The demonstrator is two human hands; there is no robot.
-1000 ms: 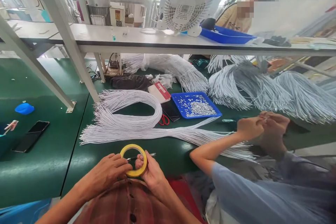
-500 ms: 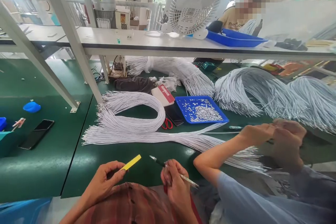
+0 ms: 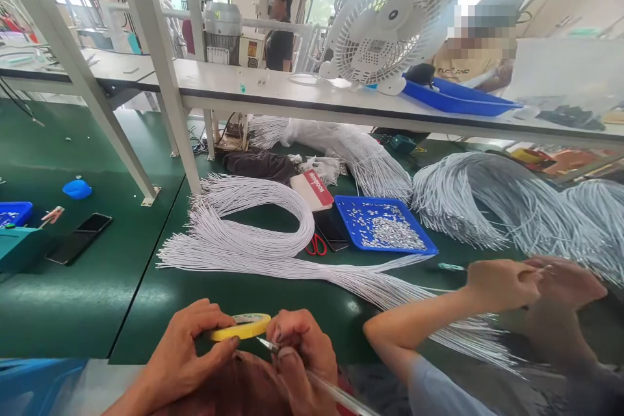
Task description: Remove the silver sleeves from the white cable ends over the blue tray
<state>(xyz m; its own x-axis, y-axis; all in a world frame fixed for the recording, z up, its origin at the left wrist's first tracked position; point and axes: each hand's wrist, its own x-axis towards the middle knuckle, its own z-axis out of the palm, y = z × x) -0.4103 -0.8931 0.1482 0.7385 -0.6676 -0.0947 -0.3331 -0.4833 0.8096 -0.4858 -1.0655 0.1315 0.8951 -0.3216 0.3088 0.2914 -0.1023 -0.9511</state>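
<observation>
Yellow tape roll [image 3: 242,327] pinched between left hand [image 3: 188,354] and right hand [image 3: 299,357].

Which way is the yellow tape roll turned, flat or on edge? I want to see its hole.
Flat: the yellow tape roll shows as a thin band between the left hand and right hand, its hole barely visible.

The table [image 3: 88,312] wears a green mat, smooth with a dull sheen that catches window light. The roll of tape [image 3: 242,327], pinched between the left hand [image 3: 188,354] and right hand [image 3: 299,354], looks like yellow paper, matt. The pen [image 3: 316,385] has a clear, glossy plastic barrel. The white cords [image 3: 253,234] look plastic-coated and smooth. The blue tray [image 3: 385,224] is shiny moulded plastic holding small bright metal bits. The fan [image 3: 390,29] is white plastic, the frame posts [image 3: 160,71] painted metal, satin. The phone [image 3: 80,238] has black glass, glossy.
</observation>
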